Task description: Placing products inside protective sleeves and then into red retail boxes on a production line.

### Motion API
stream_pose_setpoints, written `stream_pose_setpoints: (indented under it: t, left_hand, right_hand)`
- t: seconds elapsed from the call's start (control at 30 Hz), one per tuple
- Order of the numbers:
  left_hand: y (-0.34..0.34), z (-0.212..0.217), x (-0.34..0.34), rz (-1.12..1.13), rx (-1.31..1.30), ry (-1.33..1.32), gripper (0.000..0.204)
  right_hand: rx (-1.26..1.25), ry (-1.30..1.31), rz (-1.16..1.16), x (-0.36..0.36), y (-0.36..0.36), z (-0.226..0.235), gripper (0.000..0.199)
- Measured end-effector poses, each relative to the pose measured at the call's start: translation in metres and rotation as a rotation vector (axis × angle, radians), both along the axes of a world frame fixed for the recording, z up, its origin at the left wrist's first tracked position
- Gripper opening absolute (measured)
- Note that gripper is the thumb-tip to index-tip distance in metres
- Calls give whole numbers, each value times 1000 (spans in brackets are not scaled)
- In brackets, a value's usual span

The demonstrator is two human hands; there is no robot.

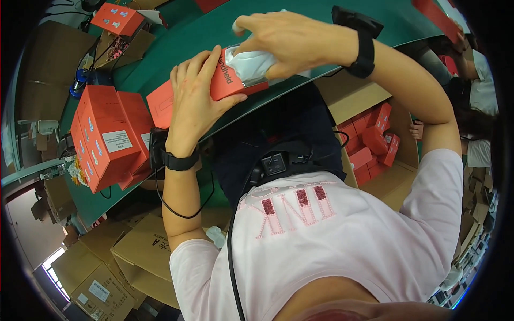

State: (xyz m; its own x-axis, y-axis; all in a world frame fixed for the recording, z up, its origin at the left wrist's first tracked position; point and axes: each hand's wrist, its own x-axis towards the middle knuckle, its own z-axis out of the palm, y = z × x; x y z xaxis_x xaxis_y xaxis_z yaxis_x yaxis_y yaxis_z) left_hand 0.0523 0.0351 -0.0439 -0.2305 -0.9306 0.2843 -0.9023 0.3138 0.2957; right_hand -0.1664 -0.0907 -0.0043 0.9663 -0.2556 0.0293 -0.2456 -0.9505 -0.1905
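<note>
A long red carton (pixel 230 80) lies at the green table's near edge, its right end open. My left hand (pixel 195 99) is wrapped over the carton, fingers on the top and thumb along the near side. At the open end, a crinkled white plastic bag (pixel 250 63) sticks out. My right hand (pixel 286 43) grips that bag, with the thumb on its near side and the bent fingers on the far side. Whatever the bag contains is hidden.
Red cartons (pixel 99 136) are stacked at the table's left, near another red box (pixel 118 20) at the back. An open cardboard box (pixel 348 99) with several red cartons stands right of my lap. A black device (pixel 357 22) sits on the green table (pixel 182 40). Another person's hand (pixel 454 33) shows at far right.
</note>
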Motion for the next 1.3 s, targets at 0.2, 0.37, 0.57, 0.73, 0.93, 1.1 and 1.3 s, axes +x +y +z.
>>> stream_pose_setpoints:
  t: [0.2, 0.37, 0.57, 0.73, 0.93, 1.1, 1.3]
  left_hand:
    - [-1, -3, -1, -12, -16, 0, 96]
    - [2, 1, 1, -45, -16, 38, 96]
    - [-1, 1, 6, -80, 30, 77, 99]
    - [3, 10, 8, -23, -38, -20, 107]
    - [-1, 16, 11, -19, 96, 80, 99]
    - [-3, 41, -22, -100, -104, 297, 95]
    - [-13, 26, -50, -200, -227, 1121, 110]
  right_hand:
    - [-184, -394, -37, -2, 17, -62, 60]
    - [-197, -412, 45, -24, 27, -21, 52]
    - [-222, -306, 33, -11, 31, -47, 60]
    - [-6, -675, -556, -66, 29, -47, 60]
    - [658, -715, -733, -59, 68, -75, 51]
    - [133, -638, -379, -54, 80, -18, 59]
    - [-385, -568, -76, -59, 56, 82, 40]
